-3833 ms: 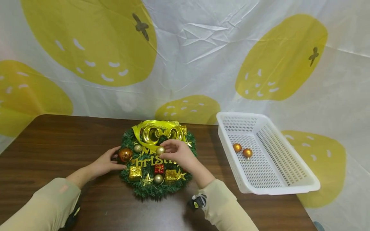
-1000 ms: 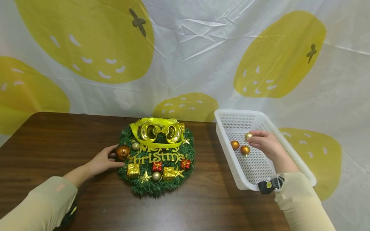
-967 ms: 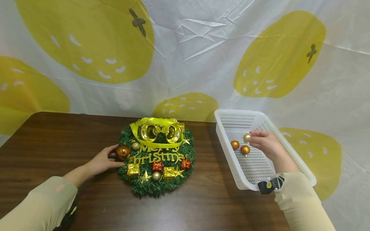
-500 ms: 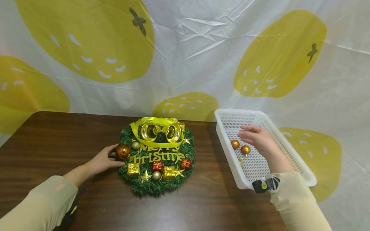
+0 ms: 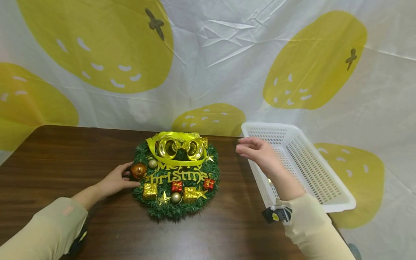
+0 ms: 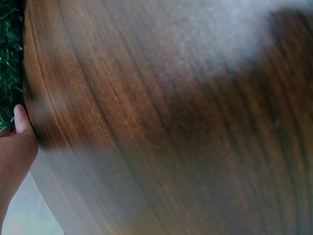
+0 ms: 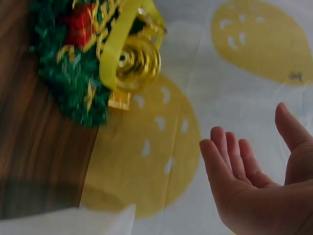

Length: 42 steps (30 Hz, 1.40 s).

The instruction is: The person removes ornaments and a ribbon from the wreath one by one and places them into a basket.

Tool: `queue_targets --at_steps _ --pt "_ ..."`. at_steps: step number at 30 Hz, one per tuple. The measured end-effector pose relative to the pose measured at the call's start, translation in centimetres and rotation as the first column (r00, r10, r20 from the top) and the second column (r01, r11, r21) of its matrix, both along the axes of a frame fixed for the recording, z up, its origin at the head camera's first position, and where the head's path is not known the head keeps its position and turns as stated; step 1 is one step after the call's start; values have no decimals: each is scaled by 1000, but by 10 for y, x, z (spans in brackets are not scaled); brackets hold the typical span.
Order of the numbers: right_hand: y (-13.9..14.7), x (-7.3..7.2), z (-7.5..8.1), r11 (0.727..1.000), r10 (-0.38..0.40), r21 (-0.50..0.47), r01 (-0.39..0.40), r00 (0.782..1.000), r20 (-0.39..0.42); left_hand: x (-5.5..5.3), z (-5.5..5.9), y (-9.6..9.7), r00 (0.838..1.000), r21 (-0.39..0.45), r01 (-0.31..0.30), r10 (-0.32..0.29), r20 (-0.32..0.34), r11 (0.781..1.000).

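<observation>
A green Christmas wreath (image 5: 175, 213) with gold lettering lies on the table, bearing gold bells, ribbon, stars, small gift boxes and baubles. My left hand (image 5: 113, 181) holds its left edge, with thumb and fingers either side of a shiny orange bauble (image 5: 138, 171). In the left wrist view, the thumb of the left hand (image 6: 17, 152) lies against the green tinsel (image 6: 11, 54). My right hand (image 5: 261, 155) hangs in the air over the left rim of the white basket (image 5: 338, 207), with nothing in it. In the right wrist view, the fingers of the right hand (image 7: 254, 186) are loosely extended.
The basket stands at the right end of the brown table (image 5: 107, 231); my right forearm hides part of its inside. A glint of a gold bauble (image 5: 270, 181) shows beside the wrist. Behind hangs a white cloth (image 5: 211, 72) with yellow fruit shapes.
My right hand carried a gold bauble from the wreath to the basket and let it go there. It has since moved left, towards the wreath. The left hand has stayed at the wreath.
</observation>
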State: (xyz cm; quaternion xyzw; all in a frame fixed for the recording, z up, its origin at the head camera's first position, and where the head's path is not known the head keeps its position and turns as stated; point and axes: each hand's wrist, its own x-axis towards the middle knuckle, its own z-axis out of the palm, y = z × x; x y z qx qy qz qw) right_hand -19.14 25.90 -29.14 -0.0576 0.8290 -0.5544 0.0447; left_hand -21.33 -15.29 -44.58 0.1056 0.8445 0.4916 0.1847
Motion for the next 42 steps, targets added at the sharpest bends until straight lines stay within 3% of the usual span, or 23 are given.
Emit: queue_targets --at_steps 6,14,23,33,42 --pt "-31 0 -16 999 12 43 -10 999 -49 -1 -1 -1 1000 -2 -1 0 -8 1000" --pt "-66 10 -38 984 180 34 -177 980 -81 -1 -2 -1 1000 -9 -4 4 -6 1000" --pt "-97 22 -66 965 264 28 -262 962 -73 0 0 0 1000 -6 -5 5 -6 1000" --pt "-113 30 -92 961 272 78 -266 958 -94 0 -1 -1 1000 -5 -3 3 -9 1000" --pt "-122 32 -105 946 300 155 -285 950 -83 2 1 1 1000 -4 -17 17 4 1000"
